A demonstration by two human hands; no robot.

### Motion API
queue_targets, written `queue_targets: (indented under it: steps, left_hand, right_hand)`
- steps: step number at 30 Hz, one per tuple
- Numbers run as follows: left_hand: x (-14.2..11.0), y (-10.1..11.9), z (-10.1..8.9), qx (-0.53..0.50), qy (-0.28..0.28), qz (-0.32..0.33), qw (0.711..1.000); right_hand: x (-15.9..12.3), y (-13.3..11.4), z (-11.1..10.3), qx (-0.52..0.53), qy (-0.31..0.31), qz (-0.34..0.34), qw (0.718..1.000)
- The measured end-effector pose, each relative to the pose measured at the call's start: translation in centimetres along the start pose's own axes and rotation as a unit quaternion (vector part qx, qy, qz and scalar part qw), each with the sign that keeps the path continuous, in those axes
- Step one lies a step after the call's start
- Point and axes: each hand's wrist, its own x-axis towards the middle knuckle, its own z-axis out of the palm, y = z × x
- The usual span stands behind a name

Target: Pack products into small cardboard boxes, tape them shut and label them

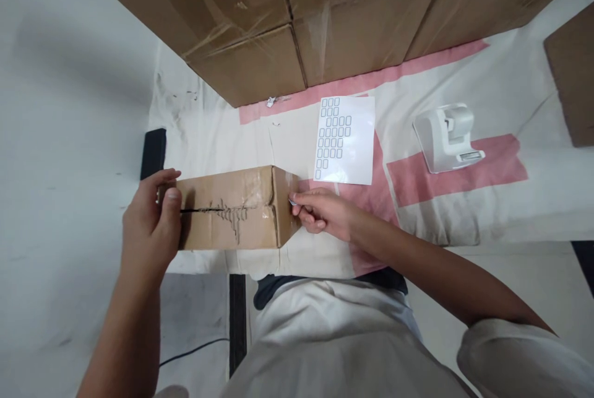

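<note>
A small brown cardboard box [232, 209] lies on a white and pink cloth [510, 101], with torn tape along its top seam. My left hand [151, 224] grips the box's left end, thumb on the top, fingers curled round the far side. At the box's right end face, my right hand [322, 212] is closed in a pinch, holding a small pale thing against the cardboard; I cannot make out what it is. A white sticker sheet [344, 140] with several small rectangular labels lies just beyond my right hand.
Large cardboard boxes [301, 8] fill the far side. A white plastic device [449, 137] sits to the right on the cloth. A flat cardboard piece [573, 79] lies at the right edge. A dark table frame [237, 317] and a cable show below.
</note>
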Motion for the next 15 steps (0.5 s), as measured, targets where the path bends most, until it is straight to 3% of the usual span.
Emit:
queue_targets:
  steps: [8, 15]
  left_hand:
    - [0.3, -0.3, 0.3, 0.005, 0.02, 0.002, 1.0]
    - [0.3, -0.5, 0.2, -0.01, 0.014, 0.012, 1.0]
  right_hand:
    - [-0.7, 1.8, -0.5, -0.018, -0.017, 0.03, 0.999]
    - [-0.9, 1.8, -0.5, -0.073, 0.057, -0.136, 0.986]
